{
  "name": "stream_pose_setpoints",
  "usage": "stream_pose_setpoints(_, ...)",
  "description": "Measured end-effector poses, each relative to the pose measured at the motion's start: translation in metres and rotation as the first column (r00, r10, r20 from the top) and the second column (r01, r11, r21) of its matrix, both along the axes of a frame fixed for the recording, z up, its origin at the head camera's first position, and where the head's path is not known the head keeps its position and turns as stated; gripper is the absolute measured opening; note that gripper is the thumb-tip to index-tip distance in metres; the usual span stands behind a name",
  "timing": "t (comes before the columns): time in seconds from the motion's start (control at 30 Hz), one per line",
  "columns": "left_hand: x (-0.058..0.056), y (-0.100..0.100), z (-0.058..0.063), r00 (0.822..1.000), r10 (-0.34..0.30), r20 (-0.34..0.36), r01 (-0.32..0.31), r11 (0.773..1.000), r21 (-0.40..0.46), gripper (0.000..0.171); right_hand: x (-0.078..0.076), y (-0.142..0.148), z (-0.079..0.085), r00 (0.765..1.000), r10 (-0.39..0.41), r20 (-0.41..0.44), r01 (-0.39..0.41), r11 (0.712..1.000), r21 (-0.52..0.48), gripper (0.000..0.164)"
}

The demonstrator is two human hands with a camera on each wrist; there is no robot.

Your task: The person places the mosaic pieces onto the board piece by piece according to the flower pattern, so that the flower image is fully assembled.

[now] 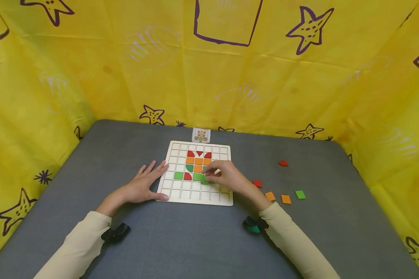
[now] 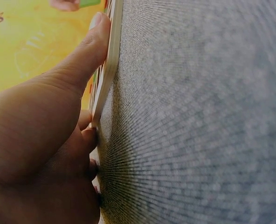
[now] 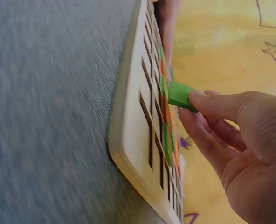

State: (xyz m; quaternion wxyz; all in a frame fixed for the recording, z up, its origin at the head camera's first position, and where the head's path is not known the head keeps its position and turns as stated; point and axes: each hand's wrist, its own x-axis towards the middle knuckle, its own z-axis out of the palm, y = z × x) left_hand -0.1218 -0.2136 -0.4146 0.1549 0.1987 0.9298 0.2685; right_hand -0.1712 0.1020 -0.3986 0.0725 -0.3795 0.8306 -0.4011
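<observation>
My right hand (image 1: pixel 228 178) pinches a green square tile (image 3: pixel 181 95) between thumb and fingertips, just over the white gridded board (image 1: pixel 176 193). My left hand (image 1: pixel 141 187) lies at the board's left side, fingers spread onto the edge and thumb (image 2: pixel 93 42) along the near left corner. Set in the grid are red pieces (image 1: pixel 190 154) at the top, orange squares (image 1: pixel 198 161) below them, a dark green rounded piece (image 1: pixel 189 168), and a lower row with light green squares (image 1: pixel 178 175) and a red rounded piece (image 1: pixel 187 176). The right hand hides part of the pattern.
A small pattern card (image 1: pixel 201 135) lies behind the board. Loose on the grey table (image 1: pixel 181 240) at right are red pieces (image 1: pixel 283 163), orange squares (image 1: pixel 286 199) and a green square (image 1: pixel 300 194). A dark green piece (image 1: pixel 253 229) shows by the right wrist. Yellow cloth (image 1: pixel 118 77) surrounds the table.
</observation>
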Motion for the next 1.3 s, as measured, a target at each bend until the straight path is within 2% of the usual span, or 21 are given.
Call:
stream_pose_setpoints(0.23, 0.001, 0.003, 0.001, 1.000, -0.002, -0.002, 0.002, 1.000, 0.001, 0.109, 0.005, -0.011, -0.002, 1.000, 0.023, -0.007, -0.022, 1.000, 0.013, 0.015)
stream_pose_setpoints(0.5, 0.001, 0.003, 0.002, 1.000, 0.000, 0.001, 0.000, 1.000, 0.002, 0.108, 0.008, -0.023, -0.004, 0.998, 0.053, -0.016, -0.052, 0.996, 0.074, 0.015)
stream_pose_setpoints(0.73, 0.000, 0.003, 0.003, 1.000, 0.005, 0.005, -0.005, 1.000, 0.000, 0.109, 0.010, -0.026, -0.004, 0.999, 0.040, -0.034, -0.036, 0.993, 0.112, 0.015)
stream_pose_setpoints(1.3, 0.001, 0.002, 0.003, 1.000, 0.007, 0.006, -0.007, 1.000, -0.002, 0.108, 0.009, -0.029, -0.008, 0.999, 0.038, -0.034, -0.033, 0.991, 0.132, 0.013)
